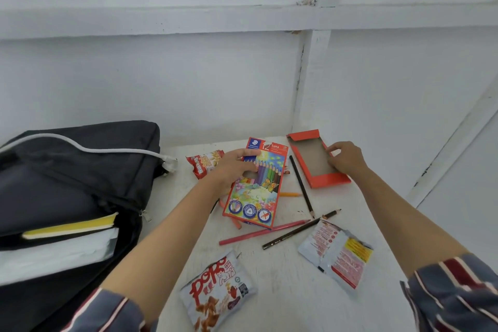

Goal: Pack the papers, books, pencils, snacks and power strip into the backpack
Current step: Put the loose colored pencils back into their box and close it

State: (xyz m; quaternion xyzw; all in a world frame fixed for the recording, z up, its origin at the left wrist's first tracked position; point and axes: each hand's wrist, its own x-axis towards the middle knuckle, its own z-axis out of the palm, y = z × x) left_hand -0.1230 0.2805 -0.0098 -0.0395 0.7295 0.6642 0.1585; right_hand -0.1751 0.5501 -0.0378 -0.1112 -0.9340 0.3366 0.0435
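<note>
While pencils (301, 186) lie loose on the table (283, 277), both hands hold box parts.
Left hand (234, 170) grips sleeve (256, 191); right hand (346, 159) pinches edge of tray (314, 159). Backpack (67, 175) open at left, books (70, 228) inside.

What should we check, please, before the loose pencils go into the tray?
1. Tray empty, open side up: ok.
2. Right hand grips the tray's wall: ok.
3. Left hand holds the pencil box: ok.
4. Pencils gathered: not ok, scattered on the table, some partly under the box.
5. All pencils present: cannot tell.
6. Backpack open, with a book showing in its mouth: ok.
</note>
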